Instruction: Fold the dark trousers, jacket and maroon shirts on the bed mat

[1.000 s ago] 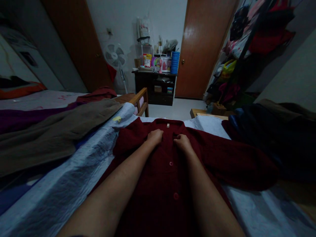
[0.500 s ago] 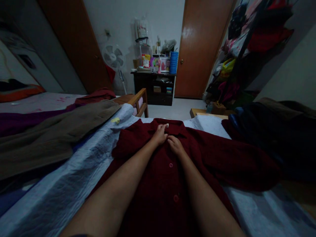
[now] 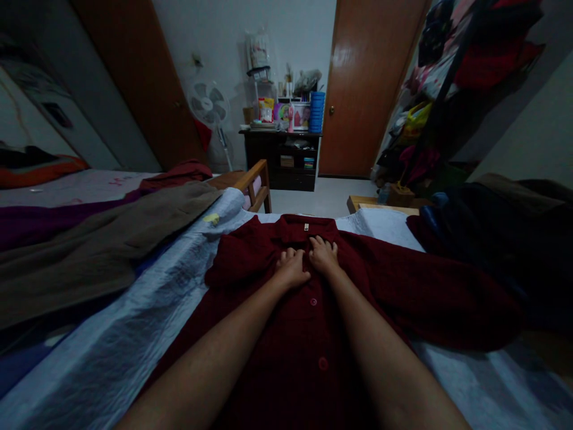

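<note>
A dark red buttoned garment (image 3: 286, 334) lies spread out, front up, on a pale bluish cover (image 3: 147, 316). Its collar, with a small light label (image 3: 307, 227), points away from me. My left hand (image 3: 292, 267) rests on the upper front just below the collar, fingers spread apart on the cloth. To its right, my right hand (image 3: 323, 254) lies on the other side of the front edge, its fingers apart and bent against the fabric. Two round buttons show below my hands, a small one (image 3: 314, 302) and one lower down (image 3: 323, 363).
Brownish-grey clothing (image 3: 102, 239) lies on the left, and a dark clothes pile (image 3: 496, 239) sits on the right. Beyond the bed edge are a wooden rail (image 3: 251, 176), a white fan (image 3: 209, 103), a dark cabinet (image 3: 255, 158) and a brown door (image 3: 351, 89).
My left hand has moved down from the collar label. My right hand has shifted slightly up and right. Both hands have opened out on the cloth.
</note>
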A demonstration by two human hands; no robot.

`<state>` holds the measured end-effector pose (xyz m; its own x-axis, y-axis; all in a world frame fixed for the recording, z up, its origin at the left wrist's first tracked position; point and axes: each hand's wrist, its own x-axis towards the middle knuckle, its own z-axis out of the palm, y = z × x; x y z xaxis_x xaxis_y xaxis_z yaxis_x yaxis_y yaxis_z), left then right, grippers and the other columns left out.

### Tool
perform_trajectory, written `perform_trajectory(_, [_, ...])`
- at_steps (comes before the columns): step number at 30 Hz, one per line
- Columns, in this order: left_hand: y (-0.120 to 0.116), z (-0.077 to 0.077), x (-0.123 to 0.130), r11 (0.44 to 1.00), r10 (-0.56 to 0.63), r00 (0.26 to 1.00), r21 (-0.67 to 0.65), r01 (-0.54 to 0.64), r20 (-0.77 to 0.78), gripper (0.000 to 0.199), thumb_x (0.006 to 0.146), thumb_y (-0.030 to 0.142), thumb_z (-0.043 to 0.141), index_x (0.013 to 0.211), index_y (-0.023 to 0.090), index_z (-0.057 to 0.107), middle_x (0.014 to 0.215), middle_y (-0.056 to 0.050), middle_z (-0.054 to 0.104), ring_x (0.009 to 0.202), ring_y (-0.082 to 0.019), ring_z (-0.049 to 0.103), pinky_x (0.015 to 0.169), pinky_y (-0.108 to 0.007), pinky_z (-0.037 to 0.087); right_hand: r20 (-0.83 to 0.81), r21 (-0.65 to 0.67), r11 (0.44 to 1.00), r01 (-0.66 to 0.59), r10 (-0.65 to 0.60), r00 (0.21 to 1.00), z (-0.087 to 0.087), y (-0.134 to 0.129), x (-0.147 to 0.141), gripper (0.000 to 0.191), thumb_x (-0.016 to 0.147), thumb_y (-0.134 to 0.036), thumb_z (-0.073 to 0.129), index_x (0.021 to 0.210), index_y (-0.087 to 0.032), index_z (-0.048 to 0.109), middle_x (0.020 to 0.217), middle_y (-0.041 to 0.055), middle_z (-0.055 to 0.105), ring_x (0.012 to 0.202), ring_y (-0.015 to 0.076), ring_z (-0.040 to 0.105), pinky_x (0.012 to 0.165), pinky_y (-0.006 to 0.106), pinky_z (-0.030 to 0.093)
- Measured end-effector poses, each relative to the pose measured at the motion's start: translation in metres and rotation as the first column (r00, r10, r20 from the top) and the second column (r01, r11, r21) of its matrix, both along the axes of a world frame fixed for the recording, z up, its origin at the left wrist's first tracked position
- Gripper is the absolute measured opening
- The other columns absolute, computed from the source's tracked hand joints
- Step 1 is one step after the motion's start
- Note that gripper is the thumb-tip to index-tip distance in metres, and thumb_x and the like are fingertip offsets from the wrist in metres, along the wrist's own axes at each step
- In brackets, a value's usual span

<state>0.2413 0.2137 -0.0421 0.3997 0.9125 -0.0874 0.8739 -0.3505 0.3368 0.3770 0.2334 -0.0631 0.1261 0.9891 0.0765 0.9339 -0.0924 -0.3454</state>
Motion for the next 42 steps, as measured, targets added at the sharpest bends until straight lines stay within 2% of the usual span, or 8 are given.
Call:
perform_trajectory(3, [0.002,-0.004,-0.003,1.0,-0.022,1.0,0.008,0.022,-0.004,0.073,0.068,0.041,0.063,0.136,0.028,0.039,0.13,-0.013,0.046,0.12,-0.036,0.044,0.095,-0.048,0.041,-0.075,-0.023,1.0,-0.003,0.002,0.997,-0.003,0.004,0.004,0.054,0.085,-0.025,0.047,0.139,-0.024,0.045,0.148,0.0095,0.04,0.131,0.0335,0.038,0.11,0.06,0.01])
perform_trajectory(6, [0.01,0.003,-0.001,0.997,-0.034,0.999,-0.074,0.032,-0.031,0.085,0.064,0.041,0.065,0.143,0.031,0.033,0.135,-0.014,0.043,0.123,-0.039,0.042,0.096,-0.05,0.041,-0.274,0.032,0.999,0.029,-0.019,0.962,-0.004,0.007,0.013,0.059,0.078,-0.014,0.051,0.137,-0.02,0.046,0.143,0.0113,0.047,0.131,0.0288,0.042,0.113,0.053,0.017])
perform_trajectory(11, [0.031,0.021,0.008,0.981,-0.003,0.998,-0.194,-0.01,-0.068,0.061,0.068,0.043,0.063,0.128,0.032,0.054,0.132,-0.013,0.052,0.118,-0.038,0.051,0.092,-0.047,0.044,-0.386,0.116,0.992,0.044,0.005,0.923,-0.007,0.004,0.022,0.064,0.074,-0.004,0.043,0.137,-0.012,0.044,0.14,0.0108,0.051,0.129,0.0162,0.046,0.11,0.03,0.033])
perform_trajectory(16, [0.034,0.016,0.018,0.992,0.062,0.998,-0.112,-0.064,-0.027,0.049,0.076,0.031,0.056,0.124,0.021,0.055,0.129,-0.017,0.055,0.118,-0.034,0.053,0.094,-0.042,0.044,-0.451,0.219,0.974,0.06,0.046,0.891,-0.017,-0.003,0.019,0.072,0.071,-0.005,0.045,0.142,-0.013,0.038,0.144,0.0104,0.046,0.132,0.0191,0.043,0.111,0.034,0.033])
perform_trajectory(22, [0.027,-0.011,0.012,0.998,0.059,0.99,-0.008,-0.058,0.132,0.072,0.076,0.021,0.052,0.145,0.021,0.03,0.136,-0.015,0.048,0.124,-0.03,0.049,0.1,-0.042,0.04,-0.382,0.208,0.976,0.067,0.018,0.924,-0.017,-0.008,0.012,0.074,0.073,-0.014,0.051,0.145,-0.018,0.033,0.146,0.0095,0.043,0.133,0.0271,0.039,0.112,0.044,0.029])
perform_trajectory(27, [0.029,-0.016,0.01,0.999,0.045,0.983,0.014,-0.049,0.178,0.064,0.079,0.018,0.049,0.142,0.023,0.039,0.131,-0.013,0.052,0.121,-0.029,0.051,0.1,-0.042,0.04,-0.352,0.167,0.982,0.083,-0.02,0.936,-0.01,-0.013,0.009,0.069,0.078,-0.028,0.051,0.144,-0.016,0.036,0.144,0.011,0.045,0.131,0.0293,0.039,0.109,0.045,0.03])
perform_trajectory(36, [0.03,-0.024,0.009,0.994,-0.003,0.993,0.112,-0.011,0.118,0.058,0.084,0.013,0.043,0.141,0.025,0.041,0.125,-0.011,0.055,0.114,-0.025,0.055,0.094,-0.037,0.043,-0.173,0.049,0.995,-0.089,0.096,0.98,-0.01,-0.015,0.009,0.073,0.072,-0.035,0.059,0.14,-0.012,0.043,0.142,0.0137,0.045,0.133,0.0329,0.033,0.109,0.046,0.023])
perform_trajectory(42, [0.032,-0.024,0.007,0.99,-0.026,0.995,0.143,0.013,0.094,0.051,0.087,0.018,0.042,0.138,0.024,0.044,0.123,-0.011,0.055,0.112,-0.025,0.056,0.092,-0.036,0.044,-0.206,0.143,0.989,-0.041,0.07,0.976,-0.014,-0.011,0.013,0.051,0.068,-0.016,0.058,0.119,-0.018,0.061,0.123,0.0089,0.061,0.116,0.0253,0.05,0.102,0.037,0.034])
